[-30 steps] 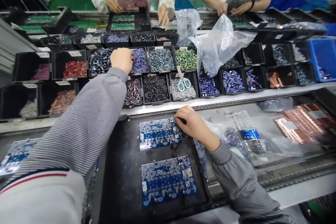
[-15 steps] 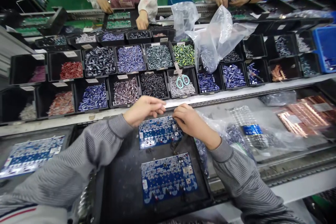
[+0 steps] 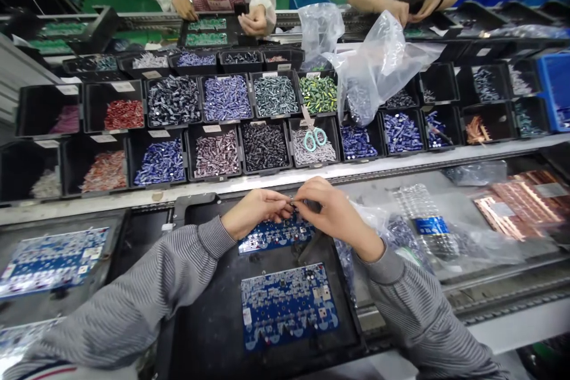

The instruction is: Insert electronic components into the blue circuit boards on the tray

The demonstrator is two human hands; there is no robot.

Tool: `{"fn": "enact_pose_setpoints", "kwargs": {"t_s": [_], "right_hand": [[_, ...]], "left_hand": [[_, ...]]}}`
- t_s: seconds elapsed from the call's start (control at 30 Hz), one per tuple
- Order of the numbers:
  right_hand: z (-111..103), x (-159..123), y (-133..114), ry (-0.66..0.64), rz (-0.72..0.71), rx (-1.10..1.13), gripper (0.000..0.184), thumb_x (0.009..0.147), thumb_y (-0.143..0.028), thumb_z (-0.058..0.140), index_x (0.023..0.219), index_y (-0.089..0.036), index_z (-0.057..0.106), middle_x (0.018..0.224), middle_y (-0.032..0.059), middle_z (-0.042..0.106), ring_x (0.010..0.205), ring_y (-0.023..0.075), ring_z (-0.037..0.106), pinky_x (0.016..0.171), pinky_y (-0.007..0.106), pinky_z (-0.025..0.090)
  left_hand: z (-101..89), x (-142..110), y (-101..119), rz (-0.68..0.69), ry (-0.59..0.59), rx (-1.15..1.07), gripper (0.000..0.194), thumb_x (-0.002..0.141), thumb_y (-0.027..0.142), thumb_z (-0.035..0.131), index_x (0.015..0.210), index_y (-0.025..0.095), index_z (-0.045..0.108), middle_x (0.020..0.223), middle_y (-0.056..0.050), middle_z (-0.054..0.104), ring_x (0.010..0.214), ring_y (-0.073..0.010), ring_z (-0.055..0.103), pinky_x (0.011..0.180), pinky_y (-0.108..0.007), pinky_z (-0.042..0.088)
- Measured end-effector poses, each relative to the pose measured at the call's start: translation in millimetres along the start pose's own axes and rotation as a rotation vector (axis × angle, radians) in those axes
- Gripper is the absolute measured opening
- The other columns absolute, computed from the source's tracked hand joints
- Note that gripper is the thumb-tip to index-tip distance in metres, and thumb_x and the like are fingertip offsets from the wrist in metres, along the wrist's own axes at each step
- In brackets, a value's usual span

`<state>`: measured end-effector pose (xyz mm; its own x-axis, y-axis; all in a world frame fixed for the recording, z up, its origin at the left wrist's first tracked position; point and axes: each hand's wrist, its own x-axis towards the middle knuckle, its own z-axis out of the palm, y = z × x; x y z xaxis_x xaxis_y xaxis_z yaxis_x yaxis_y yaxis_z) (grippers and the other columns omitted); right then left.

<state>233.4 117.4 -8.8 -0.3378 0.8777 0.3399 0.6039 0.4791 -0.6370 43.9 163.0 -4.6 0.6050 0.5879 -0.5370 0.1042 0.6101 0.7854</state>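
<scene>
A tiny metal part [image 3: 291, 203], too small for me to make out clearly, is pinched between the fingertips of both my hands, just above a blue circuit board [image 3: 274, 239]. My left hand [image 3: 256, 211] and my right hand [image 3: 332, 214] are almost closed, fingers and thumbs drawn in around it, and they meet over the board's upper edge. That board lies on a black tray [image 3: 209, 291], with a second circuit board [image 3: 289, 306] nearer me on the same tray and a third circuit board [image 3: 53, 261] off to my left. Beyond the white edge of the table [image 3: 111, 205] stand rows of black bins [image 3: 113, 129] heaped with small parts, and teal-handled scissors [image 3: 315, 139] rest in one of them. To my right are a clear plastic bag [image 3: 378, 65], a water bottle [image 3: 425, 219] and copper-coloured boards [image 3: 519, 205]. Across the table, a co-worker's hand [image 3: 255, 21] is beside green boards [image 3: 207, 32].
</scene>
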Motion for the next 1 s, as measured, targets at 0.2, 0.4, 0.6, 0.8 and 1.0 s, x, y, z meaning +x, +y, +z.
{"fn": "enact_pose_setpoints", "kwargs": {"t_s": [0.2,0.4,0.6,0.8,1.0], "right_hand": [[4,2,17,-0.063,0.056,-0.095,0.015,0.083,-0.011,0.05,0.079,-0.02,0.061,0.078,0.0044,0.062,0.082,0.02,0.052,0.08,0.037,0.043],[7,2,15,-0.09,0.042,-0.125,0.016,0.085,-0.012,0.048,0.08,-0.019,0.061,0.078,0.0053,0.061,0.084,0.0209,0.051,0.079,0.037,0.043],[8,-1,20,-0.124,0.006,-0.159,0.017,0.089,-0.015,0.047,0.084,-0.019,0.063,0.084,0.0063,0.063,0.088,0.0213,0.05,0.082,0.039,0.042],[6,-2,11,-0.093,-0.035,-0.067,0.019,0.09,-0.017,0.048,0.097,-0.023,0.066,0.091,0.0054,0.065,0.092,0.0209,0.053,0.083,0.041,0.045],[-7,-11,-27,0.033,-0.031,0.041,0.014,0.085,-0.016,0.055,0.092,-0.022,0.064,0.085,0.0029,0.065,0.087,0.0182,0.056,0.081,0.038,0.048]], "left_hand": [[-2.6,-1,1,0.043,0.11,0.184,0.016,0.082,0.008,0.057,0.097,0.007,0.062,0.067,-0.003,0.064,0.053,-0.009,0.057,0.048,-0.019,0.042],[-0.7,-1,-1,0.058,0.138,0.262,0.006,0.079,0.012,0.064,0.08,0.008,0.068,0.057,0.0,0.06,0.048,-0.0062,0.05,0.047,-0.017,0.04],[-1.2,0,-1,0.058,0.148,0.237,0.014,0.08,0.003,0.058,0.088,0.007,0.07,0.068,-0.004,0.067,0.054,-0.0074,0.057,0.054,-0.019,0.045],[0.6,-1,-4,-0.002,0.103,0.101,0.009,0.082,0.008,0.058,0.085,0.005,0.067,0.071,-0.007,0.067,0.062,-0.0112,0.063,0.055,-0.02,0.048],[-4.9,-13,9,0.161,-0.029,0.327,0.016,0.086,0.019,0.055,0.086,0.01,0.068,0.079,-0.007,0.068,0.067,-0.0129,0.062,0.065,-0.026,0.05]]}}
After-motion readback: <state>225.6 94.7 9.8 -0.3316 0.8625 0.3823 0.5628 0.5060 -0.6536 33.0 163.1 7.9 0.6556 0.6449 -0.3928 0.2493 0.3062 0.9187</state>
